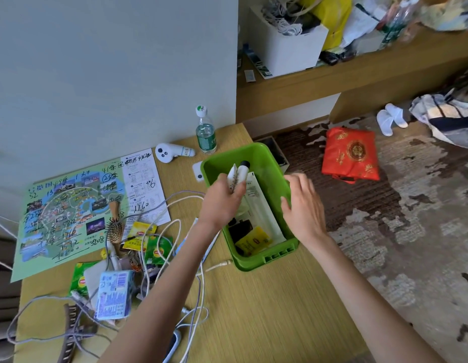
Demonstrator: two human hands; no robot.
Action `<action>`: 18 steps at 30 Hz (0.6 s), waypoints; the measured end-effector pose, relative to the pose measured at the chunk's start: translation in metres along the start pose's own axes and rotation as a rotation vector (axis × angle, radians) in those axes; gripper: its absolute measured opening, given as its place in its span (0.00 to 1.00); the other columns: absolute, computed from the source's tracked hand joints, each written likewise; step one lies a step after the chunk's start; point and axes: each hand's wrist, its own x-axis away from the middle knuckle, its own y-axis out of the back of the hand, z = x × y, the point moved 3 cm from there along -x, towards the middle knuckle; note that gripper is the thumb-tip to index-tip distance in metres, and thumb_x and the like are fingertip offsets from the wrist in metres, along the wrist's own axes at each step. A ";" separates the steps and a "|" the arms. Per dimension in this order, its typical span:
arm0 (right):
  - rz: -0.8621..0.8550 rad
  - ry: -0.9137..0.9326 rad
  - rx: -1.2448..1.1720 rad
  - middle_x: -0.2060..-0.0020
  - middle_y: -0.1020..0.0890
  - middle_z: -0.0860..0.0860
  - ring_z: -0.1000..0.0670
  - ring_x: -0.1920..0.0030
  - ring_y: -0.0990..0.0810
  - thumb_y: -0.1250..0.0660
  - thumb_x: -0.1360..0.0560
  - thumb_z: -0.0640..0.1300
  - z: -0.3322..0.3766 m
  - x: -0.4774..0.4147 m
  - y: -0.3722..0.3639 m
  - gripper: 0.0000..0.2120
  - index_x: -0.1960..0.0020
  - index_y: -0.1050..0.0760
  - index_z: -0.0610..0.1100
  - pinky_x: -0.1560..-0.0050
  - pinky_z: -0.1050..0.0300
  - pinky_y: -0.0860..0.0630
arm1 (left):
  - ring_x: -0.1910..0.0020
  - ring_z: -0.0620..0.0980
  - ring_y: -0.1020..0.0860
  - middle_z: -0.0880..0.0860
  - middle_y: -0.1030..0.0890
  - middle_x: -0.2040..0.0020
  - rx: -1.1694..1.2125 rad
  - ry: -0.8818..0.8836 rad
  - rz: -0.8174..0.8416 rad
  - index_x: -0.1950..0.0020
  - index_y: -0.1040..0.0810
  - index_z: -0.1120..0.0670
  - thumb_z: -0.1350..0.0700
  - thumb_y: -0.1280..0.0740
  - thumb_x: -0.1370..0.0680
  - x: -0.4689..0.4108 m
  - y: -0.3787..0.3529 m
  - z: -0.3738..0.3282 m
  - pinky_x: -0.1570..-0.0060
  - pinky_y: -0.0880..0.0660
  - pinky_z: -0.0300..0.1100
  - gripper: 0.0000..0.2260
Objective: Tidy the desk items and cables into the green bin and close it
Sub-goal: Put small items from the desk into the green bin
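Grips a white tube in the left hand at centre frame, fingers curled round its lower end, directly above the green bin. Points its long axis toward the upper right, black cap farthest from the fingers, roughly along the bin's length. Keeps the right hand at the bin's right rim, fingers loosely spread, holding nothing. Probably needs only a short lowering and release, flat beside the yellow packet inside. Leaves cables tangled on the desk at lower left, nearer the left hand.
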 end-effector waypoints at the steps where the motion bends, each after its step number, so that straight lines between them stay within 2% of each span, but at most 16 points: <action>1: 0.026 -0.053 -0.034 0.37 0.27 0.47 0.45 0.40 0.24 0.32 0.25 0.39 -0.004 0.002 -0.003 0.22 0.32 0.32 0.41 0.47 0.52 0.22 | 0.61 0.58 0.24 0.56 0.23 0.58 -0.020 0.032 -0.005 0.51 0.31 0.60 0.46 0.40 0.19 -0.002 -0.010 -0.004 0.62 0.28 0.51 0.16; 4: 0.049 -0.096 -0.136 0.32 0.27 0.47 0.43 0.41 0.21 0.34 0.24 0.34 -0.009 0.006 -0.014 0.25 0.29 0.35 0.42 0.51 0.51 0.22 | 0.54 0.61 0.24 0.60 0.23 0.51 -0.009 0.088 -0.080 0.50 0.33 0.60 0.48 0.41 0.18 -0.008 -0.040 -0.012 0.61 0.31 0.48 0.14; 6: 0.030 -0.094 -0.167 0.32 0.26 0.47 0.44 0.41 0.21 0.34 0.26 0.30 -0.012 0.008 -0.017 0.28 0.29 0.35 0.42 0.52 0.54 0.23 | 0.48 0.62 0.25 0.62 0.25 0.46 0.020 0.137 -0.076 0.47 0.33 0.62 0.50 0.42 0.18 -0.011 -0.059 -0.015 0.55 0.29 0.52 0.14; 8: 0.025 -0.100 -0.177 0.32 0.26 0.47 0.44 0.41 0.21 0.34 0.27 0.29 -0.014 0.009 -0.018 0.29 0.28 0.36 0.43 0.54 0.56 0.24 | 0.36 0.64 0.31 0.65 0.30 0.36 -0.046 0.230 0.089 0.35 0.36 0.65 0.49 0.43 0.18 -0.014 -0.080 -0.012 0.39 0.33 0.54 0.20; 10: 0.035 -0.103 -0.164 0.31 0.27 0.48 0.45 0.41 0.21 0.33 0.27 0.29 -0.015 0.010 -0.019 0.31 0.28 0.36 0.44 0.54 0.56 0.24 | 0.28 0.65 0.40 0.66 0.39 0.27 -0.122 0.300 0.239 0.27 0.44 0.66 0.49 0.43 0.18 -0.016 -0.090 -0.008 0.31 0.41 0.54 0.27; 12: 0.041 -0.107 -0.148 0.30 0.28 0.48 0.45 0.40 0.21 0.33 0.28 0.30 -0.015 0.010 -0.020 0.31 0.28 0.37 0.44 0.52 0.54 0.22 | 0.28 0.65 0.38 0.66 0.39 0.27 -0.126 0.265 0.261 0.26 0.43 0.65 0.51 0.43 0.18 -0.019 -0.088 -0.007 0.30 0.39 0.54 0.26; 15: 0.041 -0.108 -0.157 0.31 0.28 0.47 0.46 0.38 0.22 0.33 0.28 0.30 -0.015 0.010 -0.020 0.31 0.28 0.37 0.43 0.50 0.52 0.21 | 0.43 0.61 0.23 0.62 0.25 0.36 -0.079 0.140 0.156 0.32 0.32 0.61 0.55 0.42 0.19 -0.019 -0.066 -0.011 0.44 0.24 0.54 0.18; 18: 0.041 -0.111 -0.176 0.31 0.28 0.47 0.46 0.39 0.22 0.34 0.27 0.30 -0.015 0.011 -0.019 0.30 0.28 0.37 0.43 0.48 0.53 0.21 | 0.47 0.56 0.21 0.58 0.22 0.41 -0.069 0.009 0.021 0.38 0.24 0.59 0.56 0.41 0.19 -0.011 -0.035 -0.011 0.47 0.23 0.53 0.13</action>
